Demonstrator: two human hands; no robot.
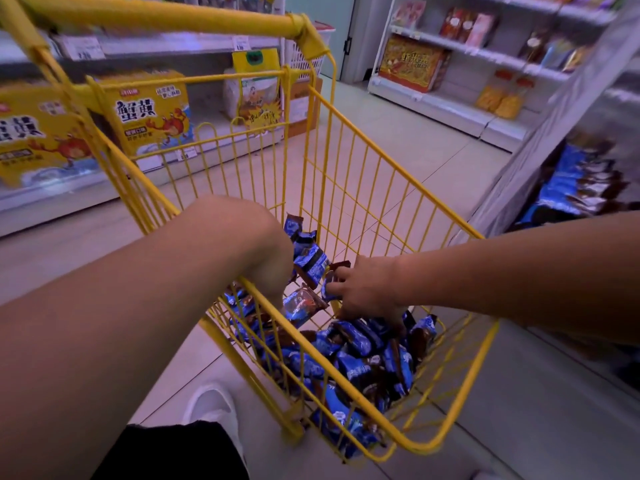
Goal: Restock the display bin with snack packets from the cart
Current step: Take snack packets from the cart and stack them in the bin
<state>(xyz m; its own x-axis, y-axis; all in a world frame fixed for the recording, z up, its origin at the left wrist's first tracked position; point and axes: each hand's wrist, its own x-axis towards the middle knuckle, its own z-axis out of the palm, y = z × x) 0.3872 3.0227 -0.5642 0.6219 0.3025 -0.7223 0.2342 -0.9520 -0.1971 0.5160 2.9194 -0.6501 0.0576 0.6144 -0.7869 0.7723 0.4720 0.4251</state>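
Shop aisle (stocked shelves [460,50], cart [346,161])

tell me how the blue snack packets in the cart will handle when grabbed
The snack packets look light: the left hand holds several bunched. The glossy wrappers probably crinkle and slip. Loosely heaped in the yellow cart, neighbours likely shift.

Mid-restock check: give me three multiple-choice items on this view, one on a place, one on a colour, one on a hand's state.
1. Where does the display bin lie from the cart?
A. to its right
B. to its left
C. behind the person

2. What colour is the cart?
A. red
B. yellow
C. grey

3. What is the left hand doing?
A. hanging idle
B. pushing the handle
C. holding snack packets

Key: 1 A, blue packets fill the bin at right. 2 B, its wire is yellow. 3 C, its grip holds packets above the cart's pile.
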